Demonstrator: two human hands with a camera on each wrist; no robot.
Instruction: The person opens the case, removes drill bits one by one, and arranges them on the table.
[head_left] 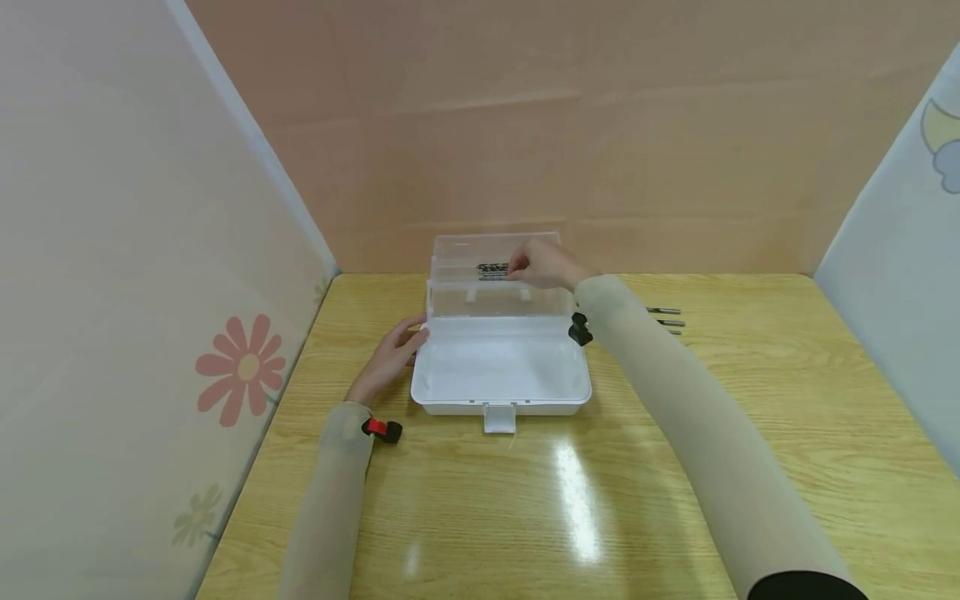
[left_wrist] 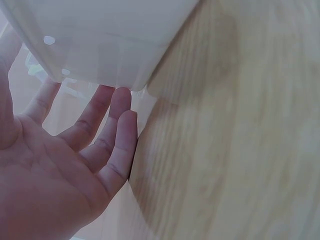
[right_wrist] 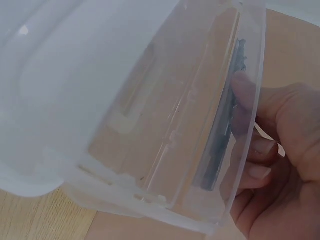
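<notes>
White box [head_left: 499, 367] at table [head_left: 750, 417] centre, clear lid [head_left: 495, 275] raised at 12 o'clock — dark drill bits [head_left: 492, 270] lying in the lid's tray. Right hand [head_left: 542, 264] at the lid, fingertips pinched on the bits; left hand [head_left: 390, 357] at the box's 9 o'clock, fingers [left_wrist: 107, 125] straight, touching its wall, gripping nothing. More bits [head_left: 664, 320] at 3 o'clock — well apart.
</notes>
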